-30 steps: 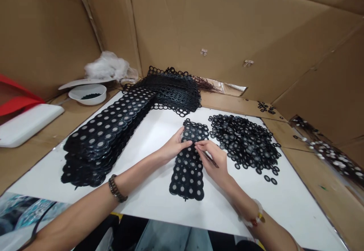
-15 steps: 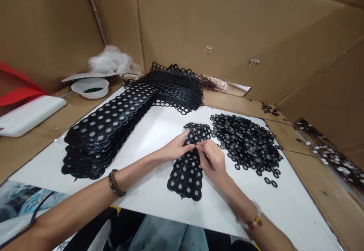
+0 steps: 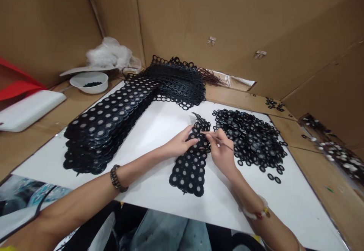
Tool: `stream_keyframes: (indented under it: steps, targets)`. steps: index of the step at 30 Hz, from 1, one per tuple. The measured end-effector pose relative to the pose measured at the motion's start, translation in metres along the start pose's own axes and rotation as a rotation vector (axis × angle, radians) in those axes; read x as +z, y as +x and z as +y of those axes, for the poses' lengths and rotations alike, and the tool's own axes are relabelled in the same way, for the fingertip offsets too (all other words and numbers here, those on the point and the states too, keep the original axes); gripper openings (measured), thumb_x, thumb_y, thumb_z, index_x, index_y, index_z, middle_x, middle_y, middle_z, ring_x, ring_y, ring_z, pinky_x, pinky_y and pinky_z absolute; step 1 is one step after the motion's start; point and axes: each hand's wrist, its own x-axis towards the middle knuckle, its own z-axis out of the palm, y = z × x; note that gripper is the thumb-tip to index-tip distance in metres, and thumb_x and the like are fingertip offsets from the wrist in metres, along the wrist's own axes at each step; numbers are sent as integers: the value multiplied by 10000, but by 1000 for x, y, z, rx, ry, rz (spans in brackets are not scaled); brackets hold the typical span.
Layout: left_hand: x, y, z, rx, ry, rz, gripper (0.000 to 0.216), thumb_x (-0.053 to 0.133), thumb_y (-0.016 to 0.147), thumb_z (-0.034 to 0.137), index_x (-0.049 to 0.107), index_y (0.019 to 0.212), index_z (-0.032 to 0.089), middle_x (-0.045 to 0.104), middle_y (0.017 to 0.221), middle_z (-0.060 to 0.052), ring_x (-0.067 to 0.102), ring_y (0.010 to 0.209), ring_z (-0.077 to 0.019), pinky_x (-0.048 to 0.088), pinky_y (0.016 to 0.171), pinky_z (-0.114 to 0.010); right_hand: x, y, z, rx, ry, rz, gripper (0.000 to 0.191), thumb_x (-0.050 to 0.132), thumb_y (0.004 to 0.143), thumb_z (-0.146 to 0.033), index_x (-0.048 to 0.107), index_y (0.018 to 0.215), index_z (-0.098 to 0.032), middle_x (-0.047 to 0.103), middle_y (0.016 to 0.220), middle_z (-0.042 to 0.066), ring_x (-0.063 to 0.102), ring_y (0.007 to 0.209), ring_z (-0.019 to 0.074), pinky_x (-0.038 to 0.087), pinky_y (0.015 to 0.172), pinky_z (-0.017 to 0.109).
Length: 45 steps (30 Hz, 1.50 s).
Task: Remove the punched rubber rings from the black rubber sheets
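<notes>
My left hand [image 3: 179, 142] grips the upper part of a black strip of joined rings [image 3: 189, 172], thumb on top. The strip's lower rows have pale grey round centres, and its far end curls up off the white board. A thin brownish stick [image 3: 218, 138] is pinched in my right hand [image 3: 223, 153], its tip touching or just above the strip's rings. To the right of that hand lies a heap of loose black discs with grey centres [image 3: 253, 139].
A thick stack of similar filled strips [image 3: 105, 124] lies at left, with bare ring mesh [image 3: 182, 86] behind it. A white bowl [image 3: 74, 81] with dark bits stands at the back left near a plastic bag [image 3: 109, 52]. Cardboard walls [image 3: 236, 16] surround the white board [image 3: 148, 129].
My right hand has moved right and slightly up, so the stick now points left at the strip. The strip's far end is lifted more. The camera view has shifted slightly.
</notes>
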Motion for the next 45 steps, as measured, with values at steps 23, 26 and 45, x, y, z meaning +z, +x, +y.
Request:
stream_keyframes:
  steps: [23, 26, 45]
  targets:
    - [1, 1, 0, -14, -150, -17, 365, 505, 799, 225, 518, 1155, 151, 576, 1188, -93, 394, 1229, -282, 262, 1034, -425, 10, -3, -14, -290, -251, 16, 115, 501, 852, -179, 506, 739, -202, 570, 966, 70, 560, 861, 203, 492, 733, 367]
    - [0, 1, -1, -20, -172, -26, 359, 519, 800, 248, 523, 1146, 153, 588, 1168, -93, 369, 1246, -287, 248, 1040, -431, 11, -3, -13, -292, -246, 22, 108, 501, 853, -176, 501, 747, -202, 560, 950, 68, 554, 849, 200, 489, 729, 365]
    - [-3, 1, -7, -90, -308, -68, 490, 629, 774, 365, 480, 1197, 169, 581, 1170, -111, 505, 1111, -281, 321, 979, -414, 11, -6, -11, -328, -246, 19, 110, 508, 840, -159, 500, 738, -198, 554, 948, 69, 555, 837, 195, 486, 706, 350]
